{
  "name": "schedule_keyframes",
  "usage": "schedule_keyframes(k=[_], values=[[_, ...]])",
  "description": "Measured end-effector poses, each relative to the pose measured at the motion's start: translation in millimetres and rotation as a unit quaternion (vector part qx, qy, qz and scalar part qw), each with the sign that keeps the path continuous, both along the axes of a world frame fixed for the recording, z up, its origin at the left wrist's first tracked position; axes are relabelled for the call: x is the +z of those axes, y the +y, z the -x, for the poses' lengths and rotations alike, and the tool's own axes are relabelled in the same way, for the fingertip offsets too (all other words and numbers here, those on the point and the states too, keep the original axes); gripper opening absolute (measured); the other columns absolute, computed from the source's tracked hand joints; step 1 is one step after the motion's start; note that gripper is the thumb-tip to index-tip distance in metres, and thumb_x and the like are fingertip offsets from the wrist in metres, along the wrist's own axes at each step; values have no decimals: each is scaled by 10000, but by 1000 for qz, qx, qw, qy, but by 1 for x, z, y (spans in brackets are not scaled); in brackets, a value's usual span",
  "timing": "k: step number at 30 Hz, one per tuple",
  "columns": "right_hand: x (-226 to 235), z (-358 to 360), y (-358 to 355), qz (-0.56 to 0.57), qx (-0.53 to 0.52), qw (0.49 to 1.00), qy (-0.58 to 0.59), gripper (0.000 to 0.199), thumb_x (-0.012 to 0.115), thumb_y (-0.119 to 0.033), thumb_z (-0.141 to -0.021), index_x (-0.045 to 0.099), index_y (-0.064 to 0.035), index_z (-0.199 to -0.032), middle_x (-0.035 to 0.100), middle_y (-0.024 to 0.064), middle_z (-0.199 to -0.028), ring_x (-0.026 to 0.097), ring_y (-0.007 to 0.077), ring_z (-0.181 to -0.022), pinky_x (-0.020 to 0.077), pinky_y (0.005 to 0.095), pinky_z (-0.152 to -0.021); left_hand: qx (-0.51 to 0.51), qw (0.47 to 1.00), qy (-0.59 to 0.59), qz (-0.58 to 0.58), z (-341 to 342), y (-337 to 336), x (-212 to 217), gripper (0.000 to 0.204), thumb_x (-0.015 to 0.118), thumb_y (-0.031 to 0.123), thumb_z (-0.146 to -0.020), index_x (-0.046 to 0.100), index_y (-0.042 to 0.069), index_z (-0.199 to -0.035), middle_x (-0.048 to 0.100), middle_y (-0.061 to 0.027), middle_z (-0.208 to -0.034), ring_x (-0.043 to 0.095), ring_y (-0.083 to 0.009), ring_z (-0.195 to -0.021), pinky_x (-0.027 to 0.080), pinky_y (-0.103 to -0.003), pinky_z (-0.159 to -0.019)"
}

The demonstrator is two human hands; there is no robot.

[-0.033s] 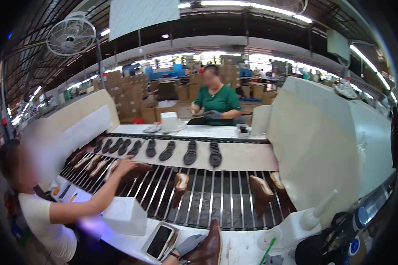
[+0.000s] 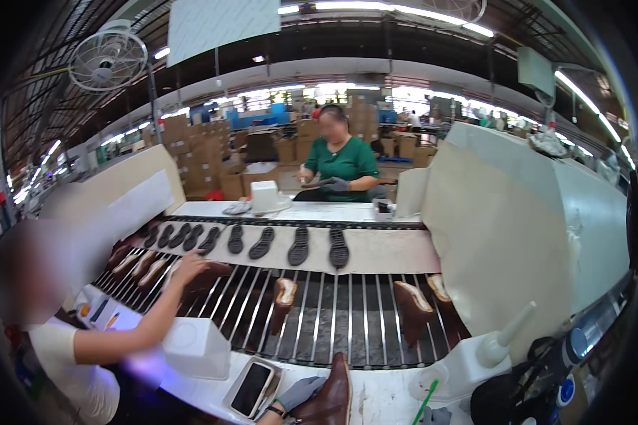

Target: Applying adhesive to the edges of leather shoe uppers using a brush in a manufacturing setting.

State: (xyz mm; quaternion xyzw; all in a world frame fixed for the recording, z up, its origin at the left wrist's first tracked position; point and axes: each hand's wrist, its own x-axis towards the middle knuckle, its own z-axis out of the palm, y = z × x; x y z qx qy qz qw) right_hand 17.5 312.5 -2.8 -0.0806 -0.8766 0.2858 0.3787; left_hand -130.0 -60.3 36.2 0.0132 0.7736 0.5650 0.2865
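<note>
On my feed the left hand [image 2: 301, 392], in a grey glove, grips a brown boot [image 2: 332, 397], fingers pressed together along its left side; the boot sits at the near edge of the white tabletop [image 2: 376, 393], its narrow end pointing toward the rod conveyor [image 2: 319, 360]. The right hand [image 2: 437, 416], also gloved, shows only partly at the bottom of my view, just beside a green stick [image 2: 426, 401]; I cannot tell whether it is spread or pinching that stick. Left of the left hand I see a phone [image 2: 252, 389], and toward the tabletop's right end a white spouted container [image 2: 473, 365]. More boots [image 2: 413, 312] lie on the conveyor, black soles [image 2: 298, 246] line the pale strip [image 2: 397, 253] by its far edge, and a co-worker's hand [image 2: 189, 268] is near its left end
</note>
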Motion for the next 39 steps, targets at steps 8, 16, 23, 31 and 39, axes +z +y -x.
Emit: schedule_keyframes(k=[8,16,23,31,39], values=[[10,-7,-8,72,-51,996,-5,467,613,-218,-945,522,-30,-528,516,151,-536,463,320,-549,355,472,-595,23,999,9,22,0,0,-3,457,465,371,-1030,630,3,-1246,678,-53,-1103,590,-115,-961,477,-283,-859],[9,-14,-14,137,-115,984,21,445,555,-236,-989,572,12,-619,528,153,-546,476,330,-549,379,463,-587,-75,984,155,36,-3,-2,1,442,418,333,-1053,612,-10,-1252,664,-139,-1204,618,-209,-1058,475,-341,-939],[11,-13,-20,133,-135,982,-23,489,538,-287,-1011,594,18,-634,591,140,-576,522,279,-539,414,436,-560,-16,996,36,78,-2,-2,12,558,469,448,-1014,638,-39,-1229,699,-143,-1095,605,-155,-941,471,-300,-846],[17,-13,-22,145,-133,980,-20,484,536,-292,-1013,601,19,-647,604,140,-590,525,278,-542,418,431,-565,-12,996,34,86,0,-2,2,631,440,523,-997,653,-37,-1195,708,-187,-1071,649,-248,-945,474,-349,-864],[26,-15,-24,159,-124,979,-23,479,533,-297,-1014,608,19,-661,617,139,-604,529,276,-546,422,426,-569,-54,992,30,113,3,-5,-3,473,369,404,-1040,605,98,-1312,673,-200,-1166,643,-273,-1019,466,-377,-901]])
